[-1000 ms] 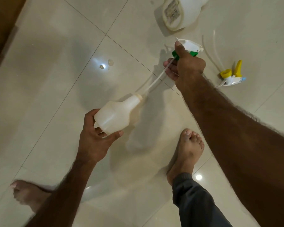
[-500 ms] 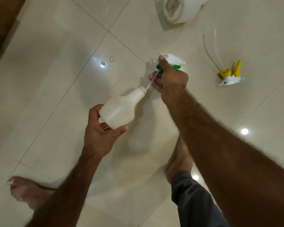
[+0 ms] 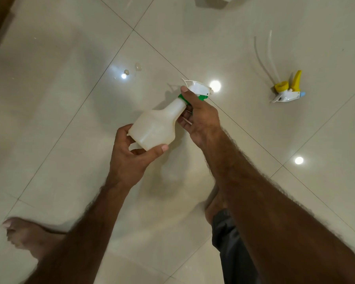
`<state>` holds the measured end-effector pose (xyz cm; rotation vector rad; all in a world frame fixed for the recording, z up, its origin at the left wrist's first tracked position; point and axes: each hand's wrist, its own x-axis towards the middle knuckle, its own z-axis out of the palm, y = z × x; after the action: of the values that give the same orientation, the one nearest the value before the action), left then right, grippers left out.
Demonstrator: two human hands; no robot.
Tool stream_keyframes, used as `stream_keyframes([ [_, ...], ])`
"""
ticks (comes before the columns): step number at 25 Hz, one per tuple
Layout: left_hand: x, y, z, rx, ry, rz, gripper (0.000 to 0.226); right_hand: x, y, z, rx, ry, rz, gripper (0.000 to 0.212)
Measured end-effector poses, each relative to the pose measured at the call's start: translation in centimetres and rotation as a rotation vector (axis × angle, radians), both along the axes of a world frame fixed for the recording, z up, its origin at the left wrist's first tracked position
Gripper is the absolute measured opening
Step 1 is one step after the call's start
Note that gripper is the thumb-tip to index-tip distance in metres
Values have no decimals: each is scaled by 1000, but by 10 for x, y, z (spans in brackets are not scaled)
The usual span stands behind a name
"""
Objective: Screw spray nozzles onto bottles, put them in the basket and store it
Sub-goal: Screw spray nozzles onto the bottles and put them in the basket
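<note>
Both hands are busy on the same thing right now. Your left hand [image 3: 129, 156] is wrapped around the base of the white bottle [image 3: 157, 128], thumb on the near side and fingers cupping the bottom, holding it tilted in the air above the floor [image 3: 59, 99] with the neck pointing up and away from you. Your right hand [image 3: 197, 115] is closed around the neck, thumb pressed on the green collar of the spray nozzle [image 3: 198, 89]. That nozzle, white with a green ring, sits on top of the bottle's neck; whether it's fully threaded on I honestly can't tell from this angle, since your fingers cover the joint.

Further out to the right, well apart from the bottle, a second spray nozzle [image 3: 288, 89] lies on the tiles, yellow collar and trigger, white body, bluish tip, with its clear dip tubes [image 3: 262, 58] running away from you. A couple of small clear bits [image 3: 138, 66] sit on the tile past the bottle to the left. Your bare feet show at the bottom, left foot [image 3: 23, 236] out wide, the right mostly hidden behind your forearm.
</note>
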<state>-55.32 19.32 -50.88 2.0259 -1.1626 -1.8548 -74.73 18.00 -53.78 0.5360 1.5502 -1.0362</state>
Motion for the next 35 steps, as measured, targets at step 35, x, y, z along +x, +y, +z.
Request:
stream_keyframes([
  [35,-33,-4,14,745,400,619,89,-6,7,-6,-21,27,32,37],
])
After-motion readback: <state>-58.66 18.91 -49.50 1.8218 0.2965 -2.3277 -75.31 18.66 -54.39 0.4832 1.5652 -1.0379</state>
